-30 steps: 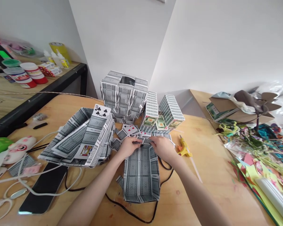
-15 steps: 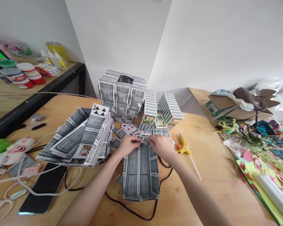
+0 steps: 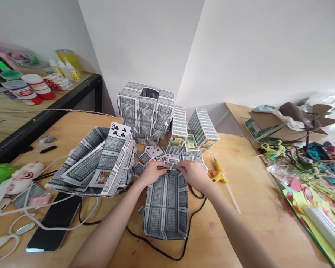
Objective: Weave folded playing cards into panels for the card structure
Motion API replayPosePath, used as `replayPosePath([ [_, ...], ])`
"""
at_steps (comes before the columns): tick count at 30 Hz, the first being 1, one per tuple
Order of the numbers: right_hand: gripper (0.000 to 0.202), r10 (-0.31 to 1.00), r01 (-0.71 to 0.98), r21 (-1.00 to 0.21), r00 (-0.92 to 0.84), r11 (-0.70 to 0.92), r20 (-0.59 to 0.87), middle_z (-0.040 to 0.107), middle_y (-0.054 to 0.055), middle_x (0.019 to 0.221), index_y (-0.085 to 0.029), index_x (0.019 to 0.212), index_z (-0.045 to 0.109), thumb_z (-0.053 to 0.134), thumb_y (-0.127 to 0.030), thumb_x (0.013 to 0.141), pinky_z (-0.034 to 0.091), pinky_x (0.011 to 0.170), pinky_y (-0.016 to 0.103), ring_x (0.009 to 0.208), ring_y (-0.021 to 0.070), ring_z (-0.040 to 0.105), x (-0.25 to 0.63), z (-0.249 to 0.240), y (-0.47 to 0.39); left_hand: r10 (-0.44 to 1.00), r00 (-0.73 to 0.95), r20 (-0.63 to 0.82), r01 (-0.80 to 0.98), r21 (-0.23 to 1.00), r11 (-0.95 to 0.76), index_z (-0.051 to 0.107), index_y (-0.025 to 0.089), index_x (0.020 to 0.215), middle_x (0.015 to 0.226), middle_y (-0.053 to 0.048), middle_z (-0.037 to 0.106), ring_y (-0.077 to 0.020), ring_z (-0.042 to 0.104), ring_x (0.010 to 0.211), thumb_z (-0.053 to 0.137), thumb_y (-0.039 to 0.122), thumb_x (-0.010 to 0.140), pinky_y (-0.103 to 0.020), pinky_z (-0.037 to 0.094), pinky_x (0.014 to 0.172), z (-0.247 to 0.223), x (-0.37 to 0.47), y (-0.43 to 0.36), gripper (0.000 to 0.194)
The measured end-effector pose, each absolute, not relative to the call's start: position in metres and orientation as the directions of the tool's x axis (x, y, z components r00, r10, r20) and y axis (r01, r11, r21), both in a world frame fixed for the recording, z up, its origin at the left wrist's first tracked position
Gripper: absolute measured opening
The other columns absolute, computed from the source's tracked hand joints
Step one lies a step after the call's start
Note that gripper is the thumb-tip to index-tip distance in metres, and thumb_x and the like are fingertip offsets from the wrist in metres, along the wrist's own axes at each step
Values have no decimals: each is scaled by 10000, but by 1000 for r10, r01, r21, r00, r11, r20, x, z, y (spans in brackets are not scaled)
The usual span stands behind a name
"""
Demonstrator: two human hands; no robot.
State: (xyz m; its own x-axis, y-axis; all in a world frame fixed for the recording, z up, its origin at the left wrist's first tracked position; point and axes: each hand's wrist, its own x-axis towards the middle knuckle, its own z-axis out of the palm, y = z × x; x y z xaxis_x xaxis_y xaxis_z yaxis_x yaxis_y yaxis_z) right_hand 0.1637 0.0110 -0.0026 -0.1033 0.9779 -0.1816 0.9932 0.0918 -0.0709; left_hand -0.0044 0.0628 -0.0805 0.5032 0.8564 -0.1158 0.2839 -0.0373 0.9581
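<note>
A long open box of patterned playing cards lies between my forearms. My left hand is closed on a small dark tool at the box's far left corner; the tool's tip points right. My right hand pinches something at the far right end, seemingly a card or the box's far edge, partly hidden by the fingers. Loose cards lie just beyond my hands. To the left stands a larger card tray holding folded card strips. A tall card structure stands behind.
Card stacks stand at the back, right of the tall structure. A yellow glue gun lies right of my right hand. A black phone and white cables are at left. Coloured paper scraps cover the far right. A black cable curves around the box.
The view has shifted slightly. The near end of the long box has moved a little to the left relative to my hands. Both hands stay at its far end.
</note>
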Motion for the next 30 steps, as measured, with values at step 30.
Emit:
replayPosePath([
  [30, 220, 924, 955, -17, -292, 298, -247, 611, 77, 899, -181, 853, 585, 365, -189, 847, 359, 649, 243, 851, 186, 557, 155, 10, 19, 856, 511, -73, 263, 962, -75, 685, 166, 845, 873, -12, 688, -190, 605, 835, 576, 214, 664, -309, 447, 805, -91, -3, 65, 216],
])
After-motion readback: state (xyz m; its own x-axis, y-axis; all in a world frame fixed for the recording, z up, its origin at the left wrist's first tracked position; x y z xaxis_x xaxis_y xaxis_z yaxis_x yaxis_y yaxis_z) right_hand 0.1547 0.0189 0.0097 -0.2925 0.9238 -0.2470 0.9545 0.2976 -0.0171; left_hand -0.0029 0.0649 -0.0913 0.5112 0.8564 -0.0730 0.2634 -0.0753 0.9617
